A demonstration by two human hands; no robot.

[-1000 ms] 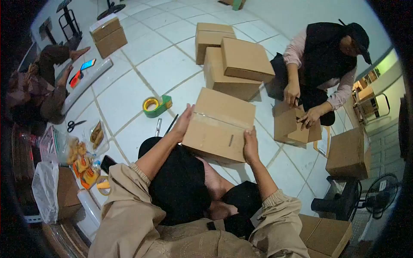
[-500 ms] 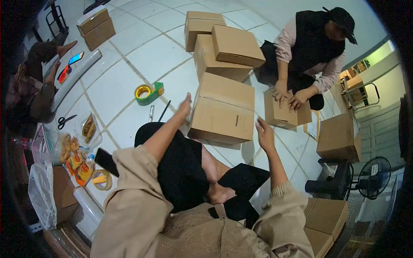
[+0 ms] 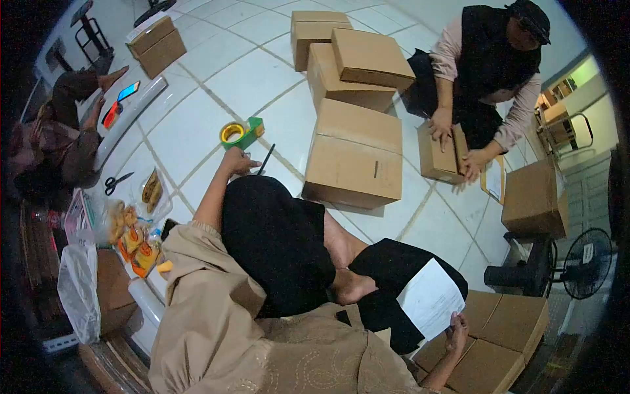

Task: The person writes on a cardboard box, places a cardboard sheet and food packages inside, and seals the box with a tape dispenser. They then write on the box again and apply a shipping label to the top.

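My right hand (image 3: 457,330) pinches the lower right edge of a white sheet of paper (image 3: 430,299) with print on it, held above my right knee. Beyond my left knee, my left hand (image 3: 237,161) is down at the floor with its fingers drawn together; what they hold is too small to make out. Just past that hand lies a green tape dispenser (image 3: 246,136) with a yellow-cored roll. A thin black pen-like stick (image 3: 266,159) rests to its right. In front of my legs stands a closed cardboard box (image 3: 354,154).
Several cardboard boxes (image 3: 357,75) stand farther back. A co-worker (image 3: 502,65) presses on a small box (image 3: 441,154) at right. A fan (image 3: 586,262) and an open-topped carton (image 3: 485,335) are to my right. Scissors (image 3: 118,183) and snack packets (image 3: 138,249) lie left; another person sits beyond.
Both hands have left the sides of the large box. My left hand has moved left to the floor where a slim silver tool lay; my right hand has come back and now holds paper.
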